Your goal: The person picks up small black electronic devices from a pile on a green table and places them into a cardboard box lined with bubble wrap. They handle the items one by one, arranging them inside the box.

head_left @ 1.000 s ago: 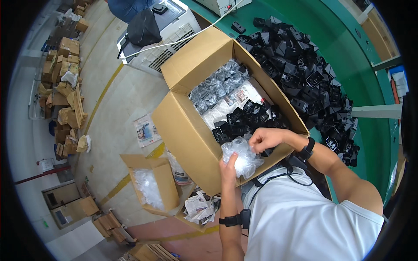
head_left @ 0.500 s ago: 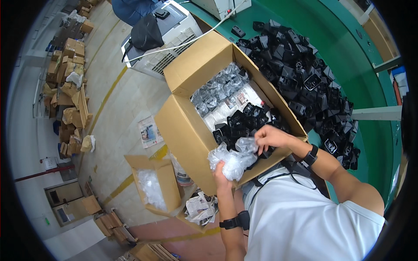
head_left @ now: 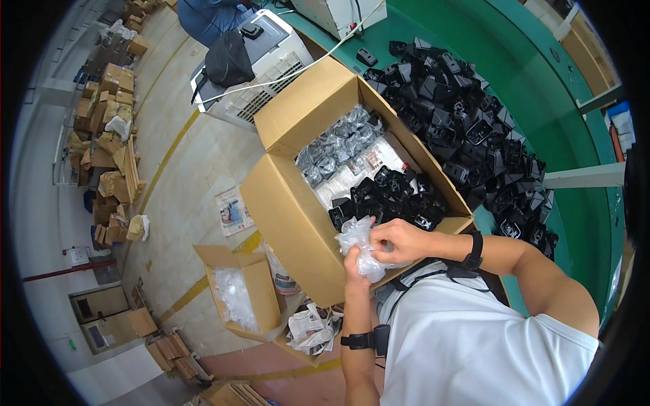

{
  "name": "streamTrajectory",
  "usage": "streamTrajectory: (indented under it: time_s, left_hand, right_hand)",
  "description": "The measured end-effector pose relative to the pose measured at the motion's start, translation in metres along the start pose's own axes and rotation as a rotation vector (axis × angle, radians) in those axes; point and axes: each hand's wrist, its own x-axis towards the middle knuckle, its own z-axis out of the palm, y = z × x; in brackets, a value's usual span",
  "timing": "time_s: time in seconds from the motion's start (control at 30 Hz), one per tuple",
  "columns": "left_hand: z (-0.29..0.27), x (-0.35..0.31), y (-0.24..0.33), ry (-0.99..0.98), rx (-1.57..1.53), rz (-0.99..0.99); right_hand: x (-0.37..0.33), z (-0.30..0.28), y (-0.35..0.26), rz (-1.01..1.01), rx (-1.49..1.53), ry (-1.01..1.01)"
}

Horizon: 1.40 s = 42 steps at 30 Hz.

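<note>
A crumpled bunch of clear plastic bags (head_left: 353, 235) is gathered between my hands at the near edge of the large cardboard box (head_left: 288, 216). My left hand (head_left: 353, 265) is wrapped round the bunch from below. From the right, my right hand (head_left: 401, 239) has its fingers pinched into the same plastic; how many bags it grips is hidden. Just beyond the hands, loose black plastic housings (head_left: 386, 193) lie heaped inside the box. Farther in, bagged housings (head_left: 335, 149) sit in rows, beside a sheet of newspaper (head_left: 362, 164).
A big pile of black housings (head_left: 447, 115) covers part of the green table (head_left: 535, 81) to the right. A smaller carton of plastic bags (head_left: 233, 298) and crumpled newspaper (head_left: 311, 328) stand at left. Behind the box is a white-grey appliance (head_left: 271, 81) with a pale cable.
My right hand has come down and left onto the bunch; the bag it was drawing up is now pressed in with the rest. The left hand has shifted slightly right.
</note>
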Motion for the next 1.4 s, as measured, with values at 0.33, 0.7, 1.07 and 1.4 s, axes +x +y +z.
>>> streamTrajectory:
  time_s: [0.33, 0.7, 1.07, 1.4]
  left_hand:
    - [-0.011, 0.008, 0.011, 0.164, 0.025, 0.0]
    - [0.075, 0.031, 0.028, 0.145, 0.047, 0.061]
    - [0.12, 0.033, 0.04, -0.083, -0.189, 0.272]
    - [0.088, 0.04, 0.035, 0.356, -0.092, 0.248]
  right_hand:
    - [-0.012, -0.012, -0.02, -0.186, -0.243, 0.044]
    - [0.043, 0.019, -0.037, -0.228, -0.355, 0.294]
    - [0.083, 0.015, -0.033, -0.029, -0.183, 0.629]
    - [0.072, 0.02, -0.012, -0.02, -0.086, 0.391]
